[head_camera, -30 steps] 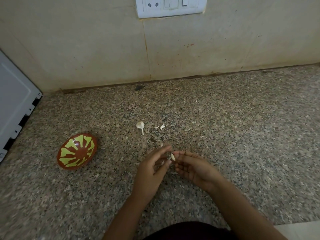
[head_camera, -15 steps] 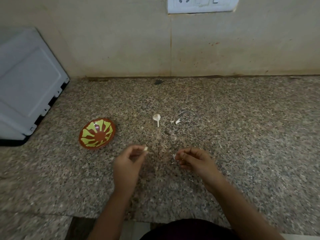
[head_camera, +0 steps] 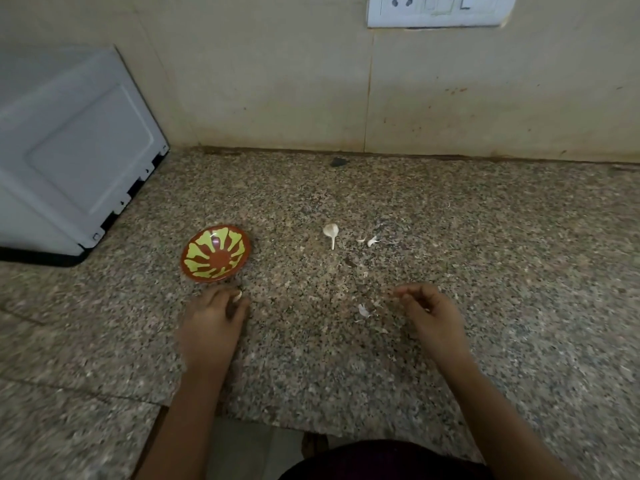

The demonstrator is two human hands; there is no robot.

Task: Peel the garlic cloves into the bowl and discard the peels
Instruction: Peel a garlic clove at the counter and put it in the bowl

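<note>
A small brown bowl [head_camera: 215,253] with a yellow-green pattern sits on the speckled granite counter. My left hand [head_camera: 212,323] is just in front of the bowl and pinches a pale garlic clove [head_camera: 237,295] at its fingertips. My right hand [head_camera: 431,317] hovers to the right with fingers loosely curled and nothing visible in them. A peel scrap [head_camera: 363,310] lies on the counter between my hands. Farther back lie a garlic stem piece [head_camera: 331,232] and small peel bits [head_camera: 371,241].
A white appliance [head_camera: 69,157] stands at the left against the tiled wall. A switch plate [head_camera: 436,10] is on the wall above. The counter's front edge [head_camera: 277,424] runs close to my body.
My hands have separated. The left hand carried the clove leftward toward the bowl. The right hand let a peel scrap drop onto the counter and moved slightly right.
</note>
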